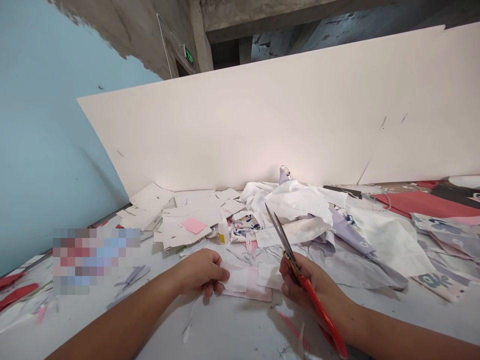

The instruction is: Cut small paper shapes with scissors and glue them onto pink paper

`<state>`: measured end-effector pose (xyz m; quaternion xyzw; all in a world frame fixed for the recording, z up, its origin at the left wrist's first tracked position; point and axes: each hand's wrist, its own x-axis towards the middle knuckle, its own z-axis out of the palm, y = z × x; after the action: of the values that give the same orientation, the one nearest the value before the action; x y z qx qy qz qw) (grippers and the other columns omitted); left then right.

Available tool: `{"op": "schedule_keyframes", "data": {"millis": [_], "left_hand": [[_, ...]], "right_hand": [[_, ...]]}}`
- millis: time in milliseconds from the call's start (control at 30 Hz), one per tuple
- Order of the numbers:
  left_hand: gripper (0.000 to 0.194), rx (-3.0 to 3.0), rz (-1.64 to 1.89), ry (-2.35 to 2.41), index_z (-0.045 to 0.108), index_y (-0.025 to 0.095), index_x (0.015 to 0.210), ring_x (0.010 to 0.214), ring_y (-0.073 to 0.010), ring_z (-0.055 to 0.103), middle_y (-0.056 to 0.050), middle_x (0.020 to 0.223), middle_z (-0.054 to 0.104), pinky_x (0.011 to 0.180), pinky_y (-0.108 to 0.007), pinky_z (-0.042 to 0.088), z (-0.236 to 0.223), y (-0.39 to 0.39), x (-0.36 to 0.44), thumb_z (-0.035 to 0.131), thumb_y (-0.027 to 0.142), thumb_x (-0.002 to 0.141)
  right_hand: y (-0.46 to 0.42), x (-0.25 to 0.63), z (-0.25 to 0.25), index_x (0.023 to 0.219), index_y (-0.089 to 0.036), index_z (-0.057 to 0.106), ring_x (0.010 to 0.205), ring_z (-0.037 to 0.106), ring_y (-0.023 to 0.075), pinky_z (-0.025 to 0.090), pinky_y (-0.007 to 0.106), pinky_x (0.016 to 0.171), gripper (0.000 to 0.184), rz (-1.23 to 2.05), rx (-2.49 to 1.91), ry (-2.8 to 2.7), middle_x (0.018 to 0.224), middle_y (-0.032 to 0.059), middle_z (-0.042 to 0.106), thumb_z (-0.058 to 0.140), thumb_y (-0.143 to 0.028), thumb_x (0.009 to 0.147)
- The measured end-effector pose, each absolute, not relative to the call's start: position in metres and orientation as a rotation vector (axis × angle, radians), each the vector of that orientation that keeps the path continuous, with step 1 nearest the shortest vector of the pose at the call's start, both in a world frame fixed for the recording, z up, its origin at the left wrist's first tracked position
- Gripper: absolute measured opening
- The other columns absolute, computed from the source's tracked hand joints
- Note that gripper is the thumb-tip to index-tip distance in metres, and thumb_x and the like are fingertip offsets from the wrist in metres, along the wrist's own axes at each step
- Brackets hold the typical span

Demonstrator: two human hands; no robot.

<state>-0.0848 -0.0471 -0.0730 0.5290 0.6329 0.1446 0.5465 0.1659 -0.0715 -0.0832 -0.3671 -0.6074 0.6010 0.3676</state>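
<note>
Between the thumb and fingers of my left hand (200, 274) is a small white piece of paper or cloth (235, 277); I cannot tell which. A pale pink piece (258, 290) lies under and beside it. My right hand (322, 287) is closed around a pair of scissors (323, 312) with red handles. Their metal blades point up and away, slightly parted, with nothing between them. Another white piece (267, 274) reaches toward my right fingertips; whether they touch it is unclear. A thin white strip (189, 320) hangs or lies below my left hand.
A small white bottle with a yellow label (223, 232) stands beyond my hands. White card sheets (183, 212) with a pink square (194, 225) lie left of it, heaped white fabric (296, 200) right. Red sheets (431, 204) lie far right. A white panel (262, 125) rises behind the table.
</note>
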Motion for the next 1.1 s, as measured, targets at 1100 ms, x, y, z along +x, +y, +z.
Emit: {"op": "schedule_keyframes", "data": {"millis": [1100], "left_hand": [[0.027, 1.377, 1.004, 1.067, 0.042, 0.018, 0.065, 0.042, -0.0038, 0.028, 0.008, 0.048, 0.039, 0.044, -0.020, 0.018, -0.031, -0.064, 0.002, 0.060, 0.037, 0.071]], "right_hand": [[-0.053, 0.179, -0.061, 0.074, -0.020, 0.049, 0.048, 0.034, 0.0092, 0.028, 0.024, 0.051, 0.009, 1.439, -0.788, -1.277, 0.049, -0.0087, 0.039, 0.057, -0.019, 0.071]]}}
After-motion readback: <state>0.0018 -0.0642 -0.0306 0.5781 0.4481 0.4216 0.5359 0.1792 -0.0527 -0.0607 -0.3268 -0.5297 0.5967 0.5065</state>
